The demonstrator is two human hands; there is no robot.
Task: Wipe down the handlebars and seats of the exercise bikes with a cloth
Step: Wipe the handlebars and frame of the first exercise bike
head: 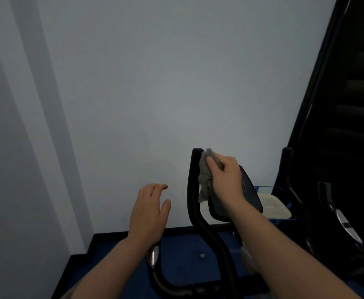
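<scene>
- Left hand, lower centre: fingers loose, holds nothing, so the bike isn't braced and could rock under pressure.
- Bar, centre-right: only its top is being covered.
- Right hand pinches cloth against the bar; the dangling tail may snag the console.

Cloth: grey, crumpled, soft-looking; bunched against the upper end of the left upright handlebar, its lower part hanging loose beside the bar.

Left upright handlebar: black, tubular, rounded tip; rises near vertical, then curves down toward the bike frame.

Right upright handlebar: black, matching form, standing well apart.

Lower grip: black with a silver sensor plate.
</scene>
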